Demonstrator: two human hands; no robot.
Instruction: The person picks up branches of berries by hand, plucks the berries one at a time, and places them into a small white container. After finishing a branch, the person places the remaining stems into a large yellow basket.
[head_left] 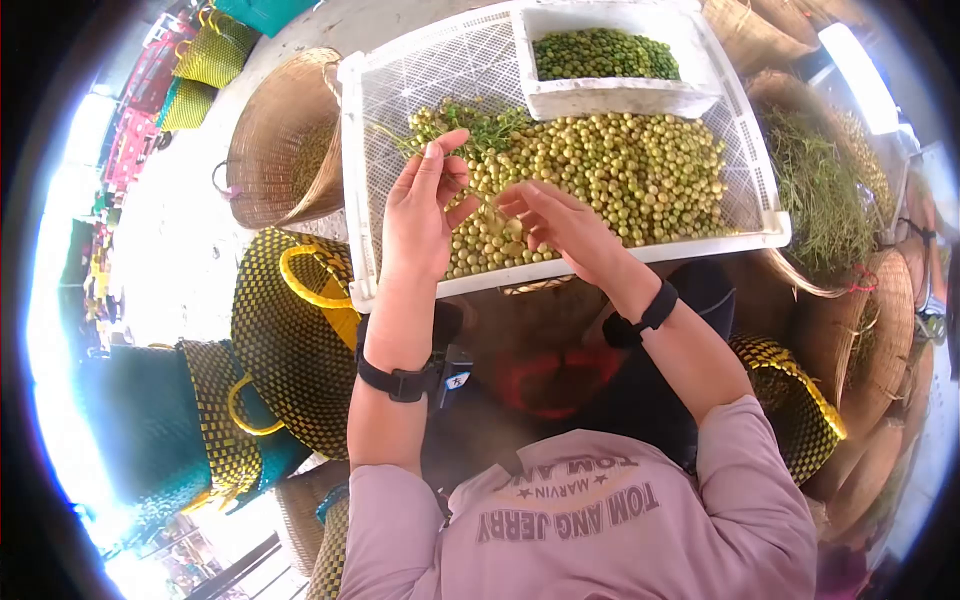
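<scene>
My left hand (428,200) is raised over the left part of a white mesh tray (385,90). Its thumb and forefinger are drawn close together and the other fingers are loosely curled; what they grip, if anything, is too small to tell. Just behind its fingertips lie thin green sprigs (485,130) with small round fruits. My right hand (565,225) hovers over the tray's front, fingers bent and apart, pointing toward the left hand. Below and beyond both hands spreads a heap of small yellow-green round fruits (640,170).
A white foam box (620,100) of darker green fruits stands at the tray's back right. Wicker baskets flank the tray, one at the left (265,140); leafy stems (815,190) fill another at the right. A black-and-yellow woven basket (290,350) stands close by my left forearm.
</scene>
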